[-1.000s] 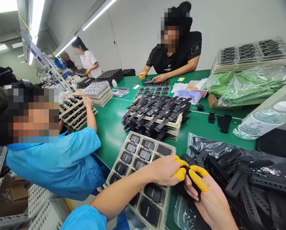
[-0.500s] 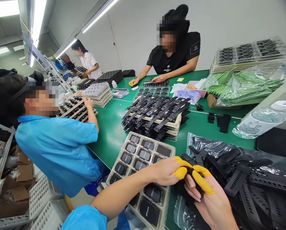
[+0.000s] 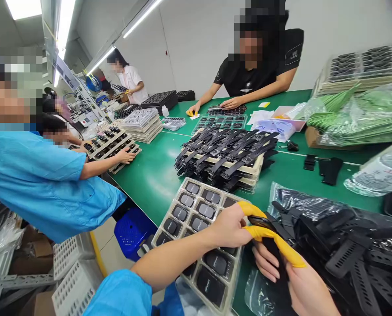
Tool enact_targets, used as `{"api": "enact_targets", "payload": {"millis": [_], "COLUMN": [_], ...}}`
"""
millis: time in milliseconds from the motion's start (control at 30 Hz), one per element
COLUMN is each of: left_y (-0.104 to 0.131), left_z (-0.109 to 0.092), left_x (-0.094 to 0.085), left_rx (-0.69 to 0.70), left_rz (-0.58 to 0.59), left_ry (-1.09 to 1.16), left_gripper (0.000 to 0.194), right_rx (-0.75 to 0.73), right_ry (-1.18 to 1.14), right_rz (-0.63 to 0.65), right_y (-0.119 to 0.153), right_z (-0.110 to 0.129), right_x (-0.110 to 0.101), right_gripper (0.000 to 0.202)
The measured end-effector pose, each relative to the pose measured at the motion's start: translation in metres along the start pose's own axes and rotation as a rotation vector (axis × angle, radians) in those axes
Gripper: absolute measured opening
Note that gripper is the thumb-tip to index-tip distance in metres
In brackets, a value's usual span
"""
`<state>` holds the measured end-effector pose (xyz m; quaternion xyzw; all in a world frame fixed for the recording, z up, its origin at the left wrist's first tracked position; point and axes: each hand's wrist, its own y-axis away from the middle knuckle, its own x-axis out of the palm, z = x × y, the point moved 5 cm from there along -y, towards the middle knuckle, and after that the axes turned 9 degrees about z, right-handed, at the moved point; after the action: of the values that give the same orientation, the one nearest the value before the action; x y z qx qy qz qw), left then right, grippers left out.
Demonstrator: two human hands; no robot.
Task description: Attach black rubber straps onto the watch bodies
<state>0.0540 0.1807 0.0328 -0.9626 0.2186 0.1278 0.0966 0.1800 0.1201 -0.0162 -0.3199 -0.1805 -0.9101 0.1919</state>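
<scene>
My left hand (image 3: 232,226) comes in over the tray, its thumb and forefinger in yellow finger cots pinching the edge of a black watch (image 3: 262,223). From below, my right hand (image 3: 301,274), also with yellow finger cots, grips the same watch, whose black strap (image 3: 276,267) hangs down across the palm. The fingers partly hide the watch body. Under my left forearm lies a plastic tray (image 3: 178,188) of square dark pieces in compartments. Loose black straps (image 3: 340,259) are heaped on a clear bag right of my hands.
Behind the tray stand stacked trays (image 3: 255,169) covered with strapped watches. A bottle (image 3: 376,173) and bagged green strips (image 3: 354,118) lie to the right. A person in blue (image 3: 51,171) works at the left beside a blue stool (image 3: 133,232); another in black (image 3: 261,74) sits opposite.
My fingers have shifted on the watch, and more of its body and hanging strap shows. The person in blue has moved left and a hand now rests lower on the racked trays. The view has shifted slightly.
</scene>
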Motion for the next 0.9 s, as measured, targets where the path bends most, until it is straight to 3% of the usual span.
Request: {"api": "enact_targets", "payload": {"millis": [67,133,200,267,433,633,700,800,900], "left_y": [-0.001,-0.002,-0.002,-0.004,-0.004,0.003,-0.001,-0.004,-0.002], "left_z": [0.002,0.004,0.005,0.006,0.001,-0.010,-0.004,0.008,0.008], "left_x": [-0.003,-0.014,-0.026,-0.034,-0.036,-0.058,-0.055,-0.032,-0.011], "left_rx": [-0.064,-0.129,-0.154,-0.154,-0.154,-0.120,-0.184,-0.298,-0.194], "left_rz": [-0.054,-0.194,-0.340,-0.407,-0.415,-0.602,-0.508,-0.210,0.039], "left_ry": [0.236,0.419,0.528,0.598,0.644,0.558,0.531,0.425,0.101], "left_gripper": [0.058,0.067,0.075,0.081,0.083,0.062,0.057,0.046,0.038], "right_rx": [0.040,0.081,0.129,0.162,0.149,0.076,-0.018,-0.131,-0.178], "right_ry": [0.010,0.038,0.070,0.094,0.121,0.169,0.160,0.153,0.159], "right_rz": [0.019,0.033,0.055,0.074,0.069,0.008,-0.071,-0.147,-0.126], "right_y": [0.001,0.002,0.002,0.001,-0.001,-0.004,-0.006,-0.008,-0.008], "right_z": [-0.004,-0.007,-0.011,-0.015,-0.014,0.001,0.009,0.017,0.018], "right_x": [-0.002,-0.005,-0.009,-0.013,-0.015,0.001,0.001,0.001,0.004], "right_gripper": [0.048,0.049,0.049,0.048,0.044,0.049,0.047,0.043,0.039]}}
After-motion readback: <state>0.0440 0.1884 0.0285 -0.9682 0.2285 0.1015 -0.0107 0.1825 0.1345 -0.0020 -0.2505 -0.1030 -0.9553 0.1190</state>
